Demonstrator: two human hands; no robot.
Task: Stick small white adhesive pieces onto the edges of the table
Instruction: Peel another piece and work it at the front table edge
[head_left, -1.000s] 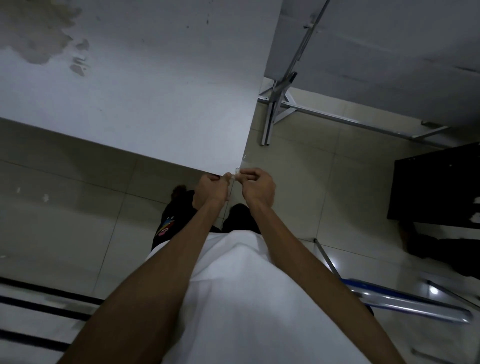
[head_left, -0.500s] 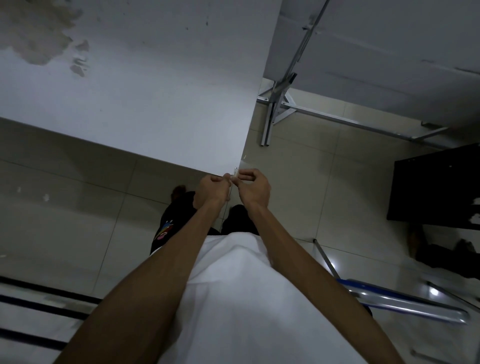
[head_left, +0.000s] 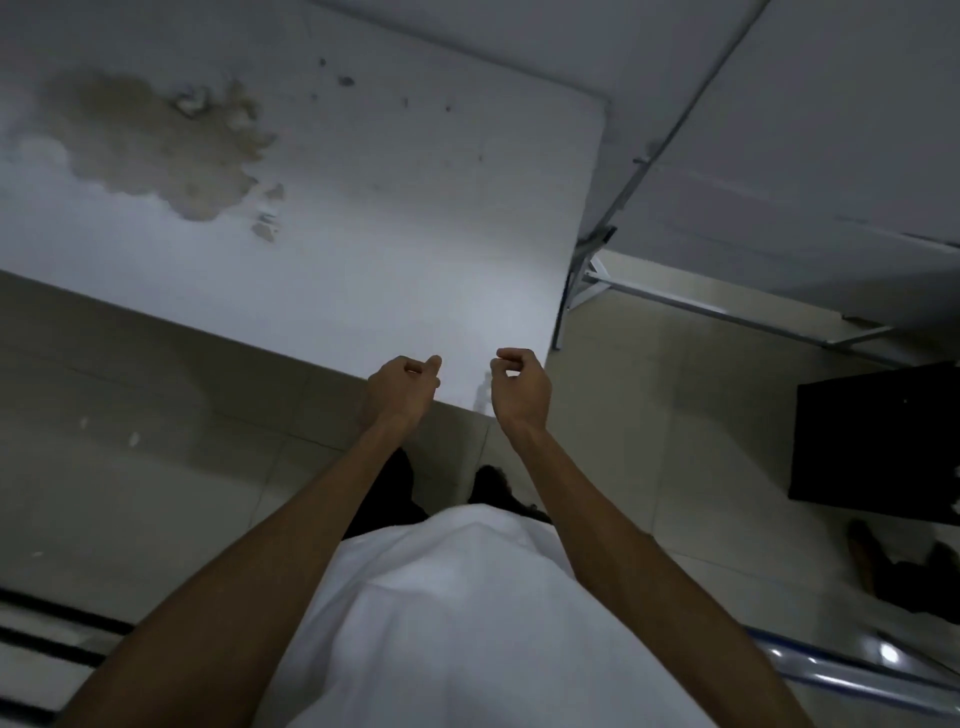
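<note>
The white table (head_left: 363, 249) fills the upper left, and its near right corner lies just right of my right hand. Both hands hover over the top beside that corner, about a hand's width apart. My left hand (head_left: 400, 387) has its fingers curled, with thumb and forefinger tips brought together. The fingers of my right hand (head_left: 521, 388) are also curled, leaving a small gap at the thumb. No white adhesive piece shows in either hand. A faint pale streak (head_left: 483, 391) marks the table's near edge between my hands.
A large brown stain (head_left: 161, 145) spreads over the table's far left. A second grey table (head_left: 810, 156) on a metal frame stands to the right. A black box (head_left: 878, 441) sits on the tiled floor at right, and a blue-and-chrome frame (head_left: 852, 670) lies at lower right.
My hands were pinched together at the table corner; they have since separated and lifted over the tabletop. The view has tilted up, showing more of the table.
</note>
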